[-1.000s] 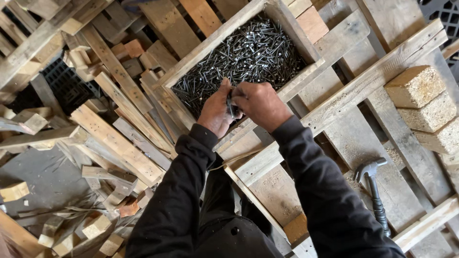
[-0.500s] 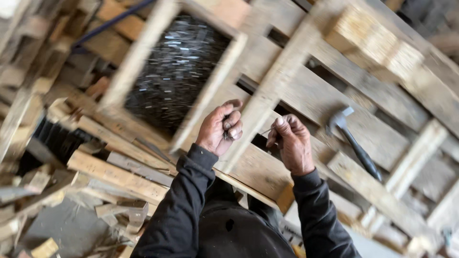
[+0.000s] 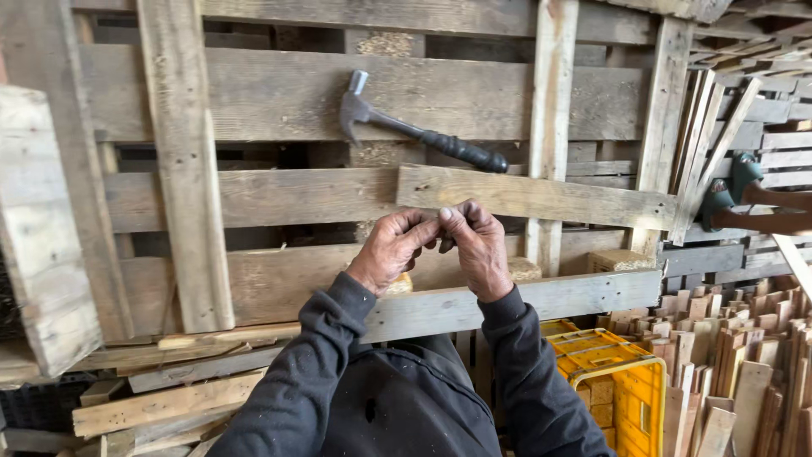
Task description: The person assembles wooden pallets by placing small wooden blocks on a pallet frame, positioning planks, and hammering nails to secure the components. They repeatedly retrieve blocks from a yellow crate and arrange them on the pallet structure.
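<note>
So we've swung away from the nail box and now we're over the pallet. Hammer lies above our hands; left hand and right hand pinch together, probably gripping nails, can't tell.

Contents of pinching hands hidden

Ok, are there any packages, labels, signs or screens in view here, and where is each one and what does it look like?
No labels, signs or screens show.
Yellow plastic crate: lower right, below the pallet, boxy with slotted walls, wood blocks inside.
Black crate: lower left corner, mostly hidden under boards.
</note>
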